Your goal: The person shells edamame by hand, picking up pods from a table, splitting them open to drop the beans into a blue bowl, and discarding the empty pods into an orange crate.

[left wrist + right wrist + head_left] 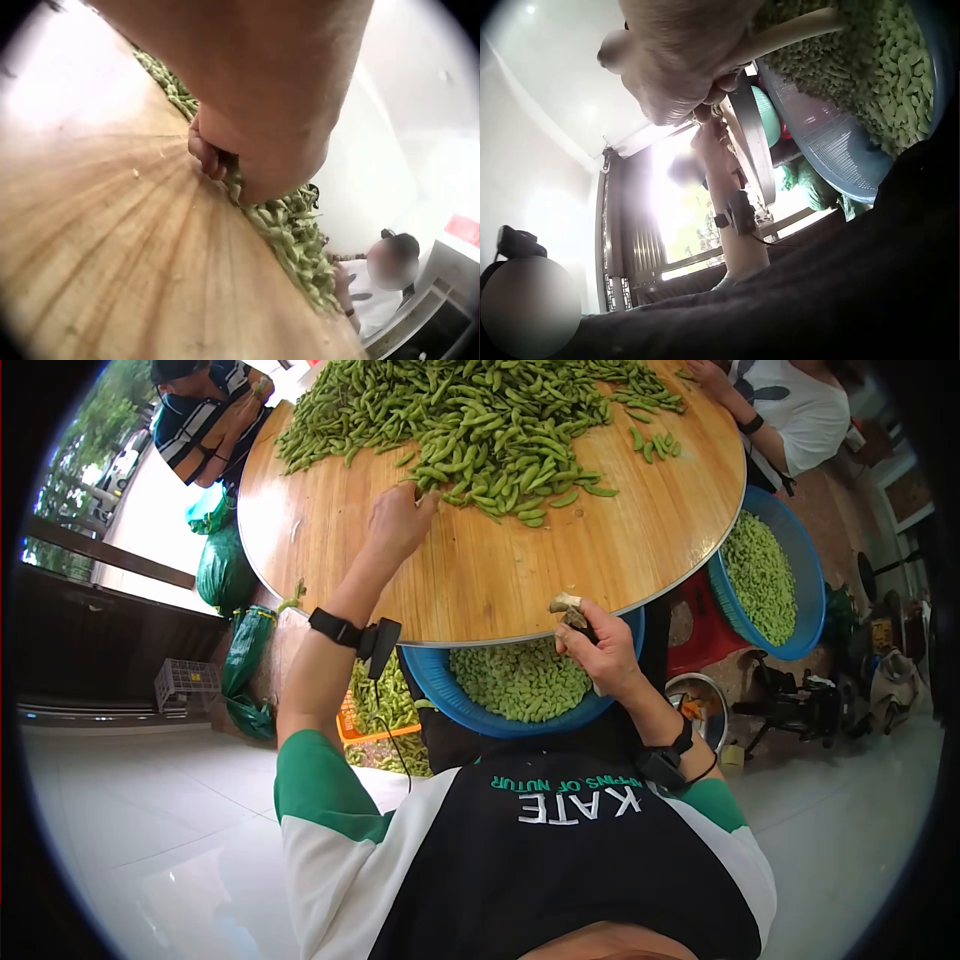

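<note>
Green pods (510, 445) lie heaped on the wooden table (650, 550); the left hand (402, 522) bends its fingers at their near edge, any hold unclear. Best pinch loose outer pods, leaving the pile undisturbed. The right hand (607, 655) curls round a pale rod (795, 34), whose length only the right wrist view shows.

Green pods (500, 440) lie on the round wooden table (450, 600); below its near edge is one round blue plastic basin (432, 682), to the right a second blue basin (806, 565).
</note>
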A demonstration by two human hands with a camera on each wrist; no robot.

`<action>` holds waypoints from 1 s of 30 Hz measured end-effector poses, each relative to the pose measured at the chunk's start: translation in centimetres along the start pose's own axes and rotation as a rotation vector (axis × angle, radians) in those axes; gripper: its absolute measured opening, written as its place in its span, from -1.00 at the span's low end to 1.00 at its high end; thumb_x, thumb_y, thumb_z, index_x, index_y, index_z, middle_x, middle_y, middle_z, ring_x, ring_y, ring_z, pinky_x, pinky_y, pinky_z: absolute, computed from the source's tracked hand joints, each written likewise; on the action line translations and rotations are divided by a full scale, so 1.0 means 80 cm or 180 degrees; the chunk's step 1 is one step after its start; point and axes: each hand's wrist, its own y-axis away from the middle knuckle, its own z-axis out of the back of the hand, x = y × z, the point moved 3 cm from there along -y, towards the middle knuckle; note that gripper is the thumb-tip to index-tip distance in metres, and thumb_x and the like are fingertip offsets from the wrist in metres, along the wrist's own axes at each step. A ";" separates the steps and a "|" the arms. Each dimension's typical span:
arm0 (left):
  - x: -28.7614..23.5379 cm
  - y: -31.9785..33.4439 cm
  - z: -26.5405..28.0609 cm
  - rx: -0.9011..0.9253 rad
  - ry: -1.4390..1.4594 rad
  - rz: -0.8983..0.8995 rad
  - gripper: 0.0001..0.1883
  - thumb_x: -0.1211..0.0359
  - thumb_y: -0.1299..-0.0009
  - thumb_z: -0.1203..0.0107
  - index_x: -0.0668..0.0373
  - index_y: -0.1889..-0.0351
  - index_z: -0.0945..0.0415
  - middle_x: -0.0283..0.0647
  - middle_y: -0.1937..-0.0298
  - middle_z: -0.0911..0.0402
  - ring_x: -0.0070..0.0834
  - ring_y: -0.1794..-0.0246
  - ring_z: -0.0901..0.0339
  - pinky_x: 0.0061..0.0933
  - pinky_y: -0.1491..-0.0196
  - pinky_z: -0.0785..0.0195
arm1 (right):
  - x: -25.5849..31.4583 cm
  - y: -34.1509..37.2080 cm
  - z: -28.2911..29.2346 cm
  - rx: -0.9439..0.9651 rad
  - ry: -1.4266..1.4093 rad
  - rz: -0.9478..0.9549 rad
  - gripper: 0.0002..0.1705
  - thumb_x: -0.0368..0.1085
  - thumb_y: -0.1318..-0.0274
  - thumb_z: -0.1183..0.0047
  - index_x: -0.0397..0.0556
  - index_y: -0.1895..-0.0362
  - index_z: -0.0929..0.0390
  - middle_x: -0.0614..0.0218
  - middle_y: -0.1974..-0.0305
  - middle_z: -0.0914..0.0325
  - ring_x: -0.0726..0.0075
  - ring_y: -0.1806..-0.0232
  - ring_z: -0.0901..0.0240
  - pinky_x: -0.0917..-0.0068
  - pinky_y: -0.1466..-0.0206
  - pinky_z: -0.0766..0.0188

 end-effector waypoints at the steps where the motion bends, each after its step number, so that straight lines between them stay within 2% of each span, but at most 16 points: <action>1: 0.001 -0.003 -0.008 -0.0328 -0.0273 -0.0273 -0.66 0.20 -0.27 -0.12 0.36 0.28 -0.49 0.13 0.28 -0.53 0.02 0.22 -0.50 -0.07 0.17 -0.32 | 0.000 -0.002 0.001 -0.0011 -0.0005 0.0005 -0.69 -0.41 -0.19 -0.01 -0.20 -0.02 -0.43 0.47 0.48 -0.43 0.68 0.46 -0.33 0.67 0.37 -0.29; 5: 0.011 -0.008 -0.019 -0.0056 -0.0098 -0.0230 -0.75 0.31 -0.27 -0.04 0.36 0.27 -0.44 0.16 0.15 -0.52 0.04 0.06 -0.45 -0.08 0.03 -0.31 | 0.007 -0.006 -0.003 0.0168 -0.0090 -0.0041 -0.63 -0.35 -0.25 0.05 -0.19 -0.12 -0.36 0.47 0.46 -0.42 0.69 0.51 -0.26 0.69 0.41 -0.24; 8: 0.011 0.004 -0.016 -0.0382 -0.0345 -0.0439 -0.79 0.34 -0.26 -0.01 0.34 0.30 -0.43 0.16 0.17 -0.53 0.08 0.10 -0.46 -0.05 0.04 -0.32 | 0.009 -0.005 -0.004 0.0300 -0.0331 -0.0190 -0.57 -0.29 -0.29 0.11 -0.18 -0.20 -0.29 0.46 0.42 -0.42 0.71 0.55 -0.19 0.72 0.47 -0.18; 10: 0.007 0.023 -0.011 -0.0570 0.0069 -0.0330 -0.78 0.33 -0.25 -0.05 0.34 0.30 -0.44 0.10 0.30 -0.54 0.06 0.27 -0.50 -0.08 0.17 -0.37 | 0.008 -0.006 -0.005 0.0314 -0.0543 -0.0338 -0.55 -0.27 -0.32 0.14 -0.17 -0.23 -0.25 0.45 0.40 -0.42 0.72 0.57 -0.16 0.73 0.50 -0.15; 11: 0.003 0.033 -0.011 -0.0547 0.0064 -0.0346 -0.78 0.33 -0.25 -0.05 0.34 0.30 -0.44 0.10 0.30 -0.54 0.06 0.27 -0.50 -0.08 0.17 -0.37 | 0.009 -0.006 -0.007 0.0354 -0.0708 -0.0255 -0.55 -0.27 -0.33 0.17 -0.16 -0.25 -0.24 0.43 0.39 -0.42 0.72 0.58 -0.16 0.73 0.53 -0.14; 13: -0.009 0.057 -0.006 -0.0144 0.1431 -0.0259 -0.79 0.33 -0.32 -0.05 0.33 0.29 -0.46 -0.10 0.45 -0.54 -0.24 0.51 -0.49 -0.29 0.40 -0.37 | 0.010 -0.008 -0.012 0.0377 -0.0874 -0.0192 -0.54 -0.28 -0.34 0.19 -0.15 -0.27 -0.22 0.41 0.37 -0.43 0.72 0.59 -0.16 0.73 0.57 -0.12; 14: -0.020 0.072 -0.002 -0.0117 0.1437 -0.0266 -0.79 0.33 -0.32 -0.05 0.33 0.29 -0.46 -0.10 0.45 -0.54 -0.24 0.51 -0.49 -0.29 0.40 -0.37 | 0.011 -0.011 -0.016 0.0401 -0.1070 -0.0252 -0.55 -0.29 -0.35 0.21 -0.15 -0.28 -0.21 0.40 0.37 -0.42 0.71 0.59 -0.18 0.73 0.59 -0.12; 16: -0.051 0.106 -0.007 0.1083 0.3381 0.0210 -0.81 0.33 -0.45 0.04 0.26 0.20 -0.50 -0.38 0.49 -0.47 -0.73 0.57 -0.34 -0.67 0.50 -0.19 | 0.015 -0.014 -0.021 0.0378 -0.1265 -0.0329 -0.55 -0.30 -0.35 0.22 -0.14 -0.28 -0.20 0.39 0.36 -0.42 0.69 0.59 -0.19 0.72 0.61 -0.13; 18: -0.074 0.134 -0.011 0.1426 0.3570 0.0162 -0.81 0.33 -0.47 0.05 0.24 0.20 -0.51 -0.43 0.48 -0.48 -0.77 0.58 -0.31 -0.74 0.51 -0.15 | 0.019 -0.018 -0.026 0.0438 -0.1464 -0.0352 -0.54 -0.29 -0.35 0.23 -0.12 -0.29 -0.20 0.42 0.38 -0.41 0.69 0.59 -0.20 0.72 0.62 -0.13; 19: -0.084 0.146 -0.012 0.1518 0.3607 0.0199 -0.82 0.34 -0.45 0.03 0.27 0.27 -0.49 -0.42 0.49 -0.46 -0.75 0.54 -0.32 -0.69 0.48 -0.17 | 0.020 -0.017 -0.027 0.0450 -0.1550 -0.0467 -0.54 -0.29 -0.35 0.22 -0.11 -0.29 -0.20 0.42 0.38 -0.41 0.69 0.60 -0.19 0.72 0.62 -0.14; 21: -0.095 0.162 -0.020 0.1582 0.3544 0.0111 -0.82 0.35 -0.45 0.03 0.28 0.26 -0.48 -0.42 0.49 -0.45 -0.76 0.52 -0.31 -0.69 0.46 -0.17 | 0.024 -0.014 -0.027 0.0549 -0.1749 -0.0513 -0.55 -0.29 -0.35 0.22 -0.10 -0.28 -0.21 0.42 0.38 -0.41 0.69 0.60 -0.19 0.73 0.62 -0.15; 26: -0.101 0.172 -0.033 0.1531 0.3492 -0.0085 -0.83 0.37 -0.46 0.05 0.30 0.25 -0.44 -0.41 0.47 -0.45 -0.75 0.47 -0.31 -0.68 0.42 -0.18 | 0.016 -0.007 -0.024 0.0784 -0.2282 -0.0581 -0.58 -0.28 -0.34 0.19 -0.08 -0.25 -0.25 0.43 0.39 -0.41 0.69 0.59 -0.19 0.74 0.62 -0.15; 28: -0.101 0.173 -0.033 0.1524 0.3515 -0.0086 -0.83 0.37 -0.46 0.05 0.31 0.25 -0.43 -0.41 0.46 -0.45 -0.75 0.46 -0.31 -0.66 0.41 -0.20 | 0.018 -0.004 -0.023 0.0934 -0.2396 -0.0527 -0.47 -0.27 -0.35 0.18 -0.07 -0.36 -0.11 0.35 0.37 -0.41 0.63 0.61 -0.17 0.72 0.63 -0.14; 30: -0.104 0.172 -0.030 0.1508 0.3530 -0.0097 -0.83 0.37 -0.46 0.04 0.32 0.24 -0.42 -0.40 0.46 -0.46 -0.74 0.45 -0.31 -0.63 0.40 -0.23 | 0.017 -0.005 -0.023 0.0885 -0.2208 -0.0494 -0.46 -0.27 -0.35 0.18 -0.07 -0.36 -0.11 0.36 0.38 -0.41 0.63 0.61 -0.16 0.72 0.62 -0.13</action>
